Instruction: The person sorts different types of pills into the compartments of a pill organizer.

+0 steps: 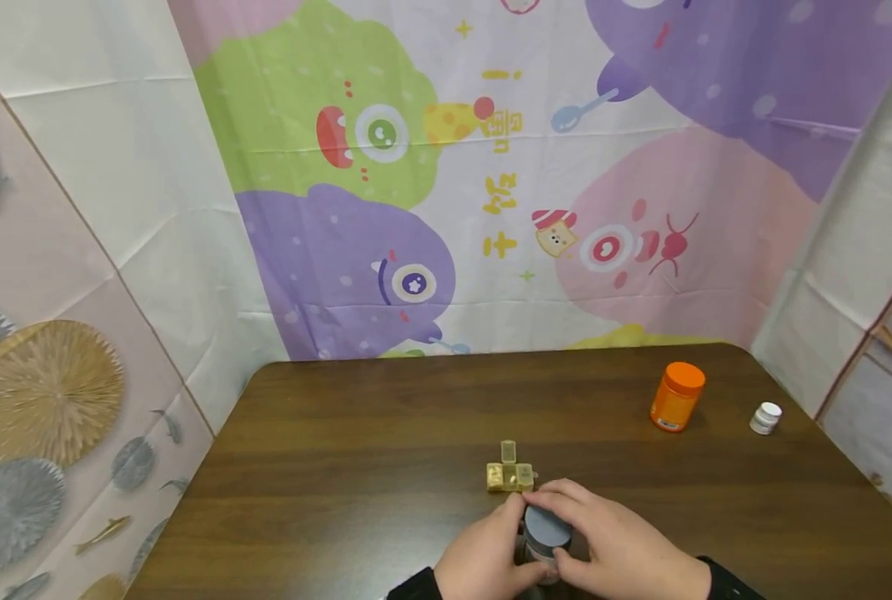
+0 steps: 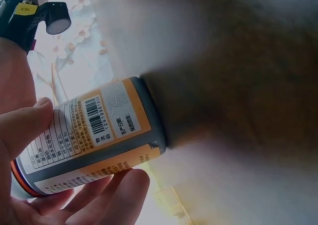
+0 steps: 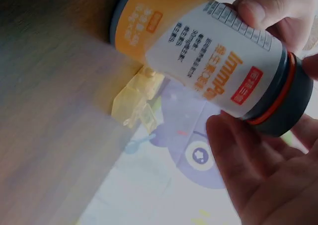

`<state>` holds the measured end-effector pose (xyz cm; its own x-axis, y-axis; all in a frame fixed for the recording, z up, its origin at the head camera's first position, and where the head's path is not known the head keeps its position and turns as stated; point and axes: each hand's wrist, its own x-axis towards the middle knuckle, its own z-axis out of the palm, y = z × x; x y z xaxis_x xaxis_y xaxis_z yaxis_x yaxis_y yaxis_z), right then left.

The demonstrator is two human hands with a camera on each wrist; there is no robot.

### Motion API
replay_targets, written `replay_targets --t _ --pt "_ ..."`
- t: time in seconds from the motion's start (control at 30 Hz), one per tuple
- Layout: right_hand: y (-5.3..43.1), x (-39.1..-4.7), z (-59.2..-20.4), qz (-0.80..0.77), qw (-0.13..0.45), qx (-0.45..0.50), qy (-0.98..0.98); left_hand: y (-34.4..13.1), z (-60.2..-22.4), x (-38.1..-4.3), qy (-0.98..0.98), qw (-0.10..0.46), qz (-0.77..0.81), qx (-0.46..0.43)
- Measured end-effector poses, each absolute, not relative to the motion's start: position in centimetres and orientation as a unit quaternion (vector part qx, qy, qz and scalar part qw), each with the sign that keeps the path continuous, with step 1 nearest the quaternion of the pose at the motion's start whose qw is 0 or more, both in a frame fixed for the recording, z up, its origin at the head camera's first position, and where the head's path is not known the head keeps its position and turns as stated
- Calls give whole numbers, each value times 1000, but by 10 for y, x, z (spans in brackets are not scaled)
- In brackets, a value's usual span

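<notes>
A supplement bottle (image 3: 198, 51) with an orange and white label and a dark grey cap (image 1: 547, 527) stands at the table's near edge. My left hand (image 1: 483, 546) grips its body, the thumb on one side and fingers on the other, as the left wrist view shows. Around the cap curl the fingers and thumb of my right hand (image 1: 614, 537). The cap still sits on the bottle. Just beyond the hands lies a small yellow translucent pill box (image 1: 497, 477), one lid flipped up at the back. A tiny pale piece shows in its middle compartment.
On the right of the brown wooden table (image 1: 341, 450) stand an orange jar (image 1: 676, 400) with an orange lid and, farther right, a small white bottle (image 1: 765, 418). A cartoon-printed cloth (image 1: 483, 317) hangs behind the table's far edge.
</notes>
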<state>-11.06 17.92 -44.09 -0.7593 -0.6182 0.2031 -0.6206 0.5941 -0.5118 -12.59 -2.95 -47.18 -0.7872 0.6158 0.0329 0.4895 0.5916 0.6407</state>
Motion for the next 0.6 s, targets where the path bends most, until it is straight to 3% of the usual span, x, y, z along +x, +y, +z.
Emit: replay_targets --t 0.17,0.27,0.6 --pt "168 -110 -446 247 78 286 -923 -29 -472 -125 886 74 326 322" --pt "164 -110 -448 231 80 256 -935 -28 -472 -125 882 77 339 319" --pt "174 -108 -422 233 -38 369 -899 -29 -473 -123 885 80 323 326"
